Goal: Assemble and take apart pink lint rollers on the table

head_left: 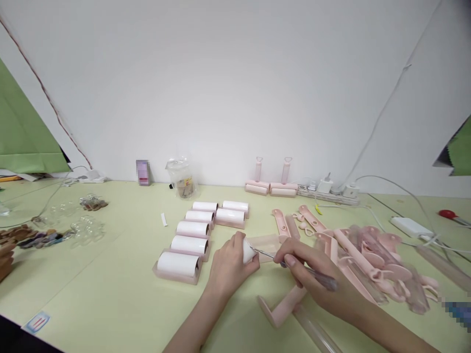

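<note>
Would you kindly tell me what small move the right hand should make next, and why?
Probably work gently at the edge of the white roll with the metal-tipped tool: the right hand has its tip there, while the left hand holds the roll.

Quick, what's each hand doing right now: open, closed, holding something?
Left hand: closed, holding a white cylindrical roll.
Right hand: closed, holding a slim metal-tipped tool.
</note>
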